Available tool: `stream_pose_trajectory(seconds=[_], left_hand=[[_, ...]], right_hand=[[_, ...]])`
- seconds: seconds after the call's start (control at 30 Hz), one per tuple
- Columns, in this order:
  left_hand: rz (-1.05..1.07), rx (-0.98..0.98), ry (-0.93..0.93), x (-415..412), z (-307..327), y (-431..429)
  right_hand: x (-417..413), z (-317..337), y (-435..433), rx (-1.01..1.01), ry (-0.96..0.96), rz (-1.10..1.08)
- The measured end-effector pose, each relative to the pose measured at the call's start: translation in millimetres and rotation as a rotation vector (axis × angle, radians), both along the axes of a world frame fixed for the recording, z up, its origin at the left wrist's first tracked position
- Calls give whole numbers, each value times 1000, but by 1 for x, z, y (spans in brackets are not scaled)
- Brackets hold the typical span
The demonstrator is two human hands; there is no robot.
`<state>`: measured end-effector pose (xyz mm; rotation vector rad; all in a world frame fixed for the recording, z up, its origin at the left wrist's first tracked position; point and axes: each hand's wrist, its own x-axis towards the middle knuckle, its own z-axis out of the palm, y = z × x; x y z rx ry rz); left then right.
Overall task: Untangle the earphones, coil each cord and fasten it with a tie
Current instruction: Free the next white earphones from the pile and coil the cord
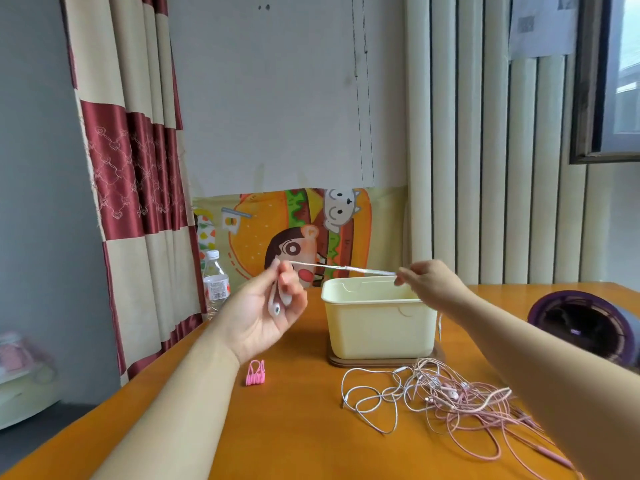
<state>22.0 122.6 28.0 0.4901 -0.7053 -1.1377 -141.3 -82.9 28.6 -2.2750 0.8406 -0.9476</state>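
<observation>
While a tangled heap of pink and white earphone cords (450,396) lay on the orange wooden table (277,427), just in front of the cream plastic box (381,327), a separate white earphone cord (346,268) was stretched taut in the air above the box's far rim. The left hand (266,306) was turned palm up, its fingers curled round the earbud end (276,308) of that cord. The right hand (427,284) pinched the other end between thumb and fingertips.

By my judgement, the step in hand was the coiling of this one set. The strand looked doubled or twisted, as if drawn out straight before being wound. The next move would call for wrapping the length into loops around the left fingers while keeping the tension even. One hand would then have to reach for the small bundle of pink ties (255,373), which lay on the table near the left forearm, well apart from the heap.

How many strands ran in the taut length could not be told, for it was blurred. Whether one earbud or two sat in the left palm was unclear. The right forearm covered part of the heap, so the number of sets in it could not be counted, and nothing could be seen of the inside of the box.
</observation>
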Motion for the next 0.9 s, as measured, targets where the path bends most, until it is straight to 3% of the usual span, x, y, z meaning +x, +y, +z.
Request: stream_pose_trajectory(seconds=[0.17,0.27,0.33,0.47,0.63,0.77,0.9], left_hand=[[454,-90,250,2,8,-20],[597,-53,258,15,-2,-26],[653,21,166,19,-11,-30],[657,226,-252,2,-29,-30],[392,263,-586,-28,-35,-22],[252,197,-594,-50,-28,-15],[102,81,-494,-74,-13,-5]], right_hand=[[2,-14,35,120,507,352],[-3,-2,70,-113,697,455],[-8,11,92,-257,714,510],[-13,39,116,-411,512,578],[-12,62,108,-535,218,505],[-11,65,87,-408,-1,413],[-5,50,68,-131,-154,359]])
